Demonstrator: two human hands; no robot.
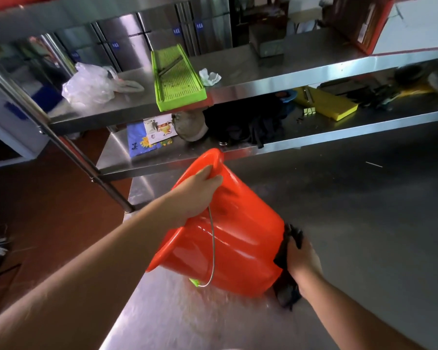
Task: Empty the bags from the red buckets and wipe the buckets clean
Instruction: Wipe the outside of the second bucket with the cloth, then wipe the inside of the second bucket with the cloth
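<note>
A steel worktop (364, 223) fills the lower right of the frame, its near edge cut off at the bottom, and a brown-red floor (36, 198) shows at lower left. Across the upper half runs a two-tier steel shelf (288, 72); much of its lower tier sits in shadow, and a dark heap there is hard to make out.

The red bucket (238, 236) lies tipped on its side at centre frame, its long axis running from lower right up to the left, the mouth turned toward upper left and the base toward lower right. Its inside is hidden. A thin wire handle (213, 248) hangs down its wall.

The left hand (200, 190) grips the upper rim, fingers curled over the lip. The right hand (301, 258) is closed on a dark cloth (286, 248), pressing it against the bucket's base; the fingers are mostly hidden, and the cloth possibly trails onto the worktop beneath.

On the upper tier sit a crumpled clear plastic bag (86, 87), a green slotted tray (175, 77) and a small white rag (209, 77).
</note>
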